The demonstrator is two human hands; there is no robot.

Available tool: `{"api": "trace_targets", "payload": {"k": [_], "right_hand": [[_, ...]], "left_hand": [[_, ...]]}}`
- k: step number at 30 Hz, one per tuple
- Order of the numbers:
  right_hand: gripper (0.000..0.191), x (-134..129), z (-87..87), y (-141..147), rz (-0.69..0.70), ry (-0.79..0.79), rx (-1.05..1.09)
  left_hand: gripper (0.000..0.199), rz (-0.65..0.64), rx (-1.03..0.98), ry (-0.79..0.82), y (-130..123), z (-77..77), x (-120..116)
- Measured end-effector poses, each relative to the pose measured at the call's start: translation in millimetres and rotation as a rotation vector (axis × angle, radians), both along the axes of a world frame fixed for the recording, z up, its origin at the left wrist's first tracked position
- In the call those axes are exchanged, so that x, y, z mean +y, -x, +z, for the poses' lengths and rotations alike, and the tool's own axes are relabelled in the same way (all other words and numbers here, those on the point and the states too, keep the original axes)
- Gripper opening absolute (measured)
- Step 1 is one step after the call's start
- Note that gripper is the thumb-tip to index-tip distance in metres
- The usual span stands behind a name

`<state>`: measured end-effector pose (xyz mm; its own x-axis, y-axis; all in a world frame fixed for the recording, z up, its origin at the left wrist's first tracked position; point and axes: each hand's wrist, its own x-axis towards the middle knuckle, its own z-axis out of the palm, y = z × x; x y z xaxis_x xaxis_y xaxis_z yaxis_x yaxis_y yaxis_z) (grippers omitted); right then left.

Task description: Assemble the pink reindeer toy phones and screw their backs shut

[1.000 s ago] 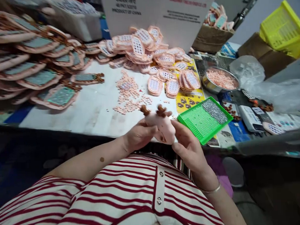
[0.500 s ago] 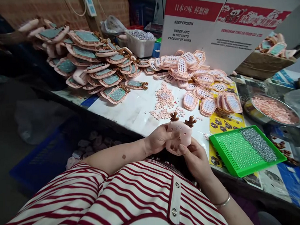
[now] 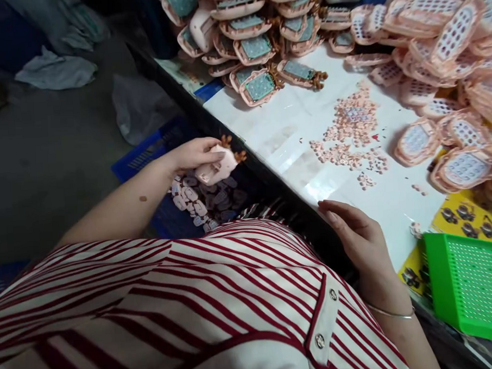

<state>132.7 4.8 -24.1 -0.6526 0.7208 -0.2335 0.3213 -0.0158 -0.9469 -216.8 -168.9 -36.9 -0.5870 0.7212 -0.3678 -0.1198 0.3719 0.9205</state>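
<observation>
We hold one pink toy phone with brown antlers (image 3: 219,165) in our left hand (image 3: 191,154), the fingers closed around it, out beyond the table edge and above a blue crate (image 3: 155,150) on the floor. In the crate lie many similar pieces (image 3: 206,200), so we judge this one is finished and about to join them. Our right hand (image 3: 356,237) is empty and loosely open, and it rests at the edge of the white table (image 3: 284,134), well apart from the left hand. Much work seems left: a heap of pink front shells with button holes (image 3: 444,45) waits on the right, a pile of shells with green boards (image 3: 248,37) lies further back, and small pink buttons (image 3: 349,131) are scattered between them. A green tray (image 3: 470,286) stands near the right hand.
</observation>
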Motion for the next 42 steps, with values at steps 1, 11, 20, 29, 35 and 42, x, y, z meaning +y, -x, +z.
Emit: {"api": "trace_targets", "payload": {"k": [1, 11, 20, 29, 35, 42], "right_hand": [[0.032, 1, -0.3, 0, -0.007, 0.008, -0.002], [0.044, 12, -5.6, 4, -0.098, 0.124, 0.007], [0.036, 8, -8.8, -5, -0.147, 0.221, 0.117], [0.043, 12, -12.6, -8, -0.160, 0.476, 0.240], [0.052, 26, -4.2, 21, -0.283, 0.338, 0.428], [0.042, 42, -2.8, 27, -0.471, 0.250, 0.597]], "left_hand": [[0.033, 0.054, 0.122, 0.063, 12, -3.3, -9], [0.030, -0.143, 0.790, -0.195, 5, 19.2, 122], [0.076, -0.689, 1.082, 0.297, 28, 31.7, 319], [0.038, -0.794, 1.056, 0.072, 1, 26.9, 308], [0.063, -0.764, 0.944, -0.242, -89, 49.3, 242], [0.079, -0.925, 1.256, -0.227, -168, 46.2, 180]]}}
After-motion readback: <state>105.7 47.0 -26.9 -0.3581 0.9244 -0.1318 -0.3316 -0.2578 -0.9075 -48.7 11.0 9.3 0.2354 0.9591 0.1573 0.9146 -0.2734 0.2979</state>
